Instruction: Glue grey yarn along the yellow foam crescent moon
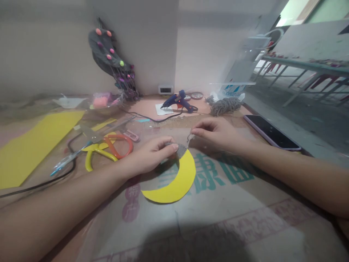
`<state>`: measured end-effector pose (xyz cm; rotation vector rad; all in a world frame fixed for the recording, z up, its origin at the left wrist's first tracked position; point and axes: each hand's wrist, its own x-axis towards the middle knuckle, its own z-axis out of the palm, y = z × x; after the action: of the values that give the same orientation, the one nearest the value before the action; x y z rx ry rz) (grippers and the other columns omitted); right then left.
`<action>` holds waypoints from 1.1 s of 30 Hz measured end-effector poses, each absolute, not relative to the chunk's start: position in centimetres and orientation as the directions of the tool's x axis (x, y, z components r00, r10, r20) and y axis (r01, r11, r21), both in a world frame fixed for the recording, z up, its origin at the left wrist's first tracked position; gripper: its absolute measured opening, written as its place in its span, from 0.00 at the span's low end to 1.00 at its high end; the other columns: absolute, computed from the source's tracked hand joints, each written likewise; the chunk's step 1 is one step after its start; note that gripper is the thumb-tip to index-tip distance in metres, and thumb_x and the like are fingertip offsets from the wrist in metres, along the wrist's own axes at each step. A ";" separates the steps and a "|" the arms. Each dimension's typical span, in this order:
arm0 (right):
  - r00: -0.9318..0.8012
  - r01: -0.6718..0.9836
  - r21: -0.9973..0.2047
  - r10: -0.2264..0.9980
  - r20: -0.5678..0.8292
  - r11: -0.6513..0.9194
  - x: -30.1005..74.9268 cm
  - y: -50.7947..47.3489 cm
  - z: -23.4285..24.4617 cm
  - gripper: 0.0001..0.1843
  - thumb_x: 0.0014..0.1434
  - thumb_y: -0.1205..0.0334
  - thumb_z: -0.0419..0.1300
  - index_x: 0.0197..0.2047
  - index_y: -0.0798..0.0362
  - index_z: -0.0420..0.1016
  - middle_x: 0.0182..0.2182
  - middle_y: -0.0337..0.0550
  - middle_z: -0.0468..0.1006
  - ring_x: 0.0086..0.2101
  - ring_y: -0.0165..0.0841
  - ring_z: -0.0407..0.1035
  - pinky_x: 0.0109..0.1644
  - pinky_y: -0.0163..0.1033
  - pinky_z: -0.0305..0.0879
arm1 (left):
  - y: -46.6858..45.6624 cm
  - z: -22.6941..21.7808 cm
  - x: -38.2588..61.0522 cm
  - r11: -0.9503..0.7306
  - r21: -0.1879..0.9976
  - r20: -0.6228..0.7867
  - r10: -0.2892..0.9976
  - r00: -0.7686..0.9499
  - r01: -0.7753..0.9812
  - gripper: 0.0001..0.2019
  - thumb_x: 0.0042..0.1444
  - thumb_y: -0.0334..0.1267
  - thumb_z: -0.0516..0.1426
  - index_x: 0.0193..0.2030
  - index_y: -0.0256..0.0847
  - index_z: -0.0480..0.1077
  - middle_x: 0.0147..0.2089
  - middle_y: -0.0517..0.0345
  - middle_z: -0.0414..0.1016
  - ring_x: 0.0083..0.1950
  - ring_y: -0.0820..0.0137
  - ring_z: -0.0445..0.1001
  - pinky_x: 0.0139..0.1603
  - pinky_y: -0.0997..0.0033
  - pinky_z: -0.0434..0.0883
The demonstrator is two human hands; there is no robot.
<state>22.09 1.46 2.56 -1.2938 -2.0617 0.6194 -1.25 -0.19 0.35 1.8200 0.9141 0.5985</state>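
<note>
A yellow crescent cut-out (178,180) lies on a printed cardboard sheet (218,203) in the middle. My left hand (151,154) is closed, its fingertips pressing the crescent's upper tip, where a grey patch shows. Just to the right, my right hand (215,134) pinches a thin grey strand (189,138) that runs down to that same tip. The two hands almost touch.
Yellow and orange scissors (109,149), a pen (68,160) and a black cable lie at left beside a yellow sheet (32,145). A blue glue gun (180,102), grey yarn (225,105) and a phone (272,131) sit behind and to the right.
</note>
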 end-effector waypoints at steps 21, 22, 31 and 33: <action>-0.391 0.443 -0.848 0.914 0.112 0.293 21.0 -0.9 2.3 0.20 0.64 0.48 0.53 0.27 0.54 0.68 0.20 0.35 0.63 0.21 0.26 0.58 0.24 0.33 0.52 | 0.5 -1.1 -0.8 -0.076 0.997 0.064 0.905 0.422 0.014 0.17 0.63 0.51 0.53 0.33 0.39 0.67 0.32 0.60 0.70 0.34 0.73 0.69 0.36 0.74 0.65; -0.413 0.440 -0.843 0.903 0.116 0.309 20.8 -1.2 2.1 0.19 0.63 0.49 0.53 0.27 0.53 0.67 0.21 0.35 0.63 0.22 0.27 0.58 0.25 0.34 0.52 | 0.4 -1.0 -0.9 -0.113 0.992 0.078 0.904 0.421 0.059 0.17 0.63 0.52 0.52 0.33 0.39 0.67 0.32 0.60 0.70 0.34 0.73 0.69 0.35 0.74 0.65; -0.459 0.464 -0.795 0.874 0.161 0.390 20.7 -0.9 0.7 0.19 0.65 0.50 0.52 0.28 0.54 0.68 0.24 0.37 0.64 0.26 0.28 0.58 0.28 0.34 0.54 | 0.2 0.3 -0.9 -0.167 0.946 0.038 0.907 0.418 0.277 0.17 0.60 0.52 0.56 0.43 0.38 0.72 0.33 0.60 0.72 0.32 0.72 0.69 0.31 0.74 0.65; -0.471 0.447 -0.799 0.866 0.171 0.401 20.7 -1.0 0.8 0.19 0.65 0.50 0.52 0.28 0.54 0.68 0.24 0.36 0.64 0.26 0.27 0.58 0.28 0.34 0.55 | 0.1 0.3 -0.9 -0.122 0.959 0.004 0.908 0.419 0.255 0.18 0.59 0.52 0.56 0.43 0.37 0.71 0.32 0.61 0.71 0.29 0.74 0.67 0.28 0.75 0.63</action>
<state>20.70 -1.02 0.77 -1.1146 -2.0787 0.9332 -0.88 0.13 0.31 1.6303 1.0401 0.7828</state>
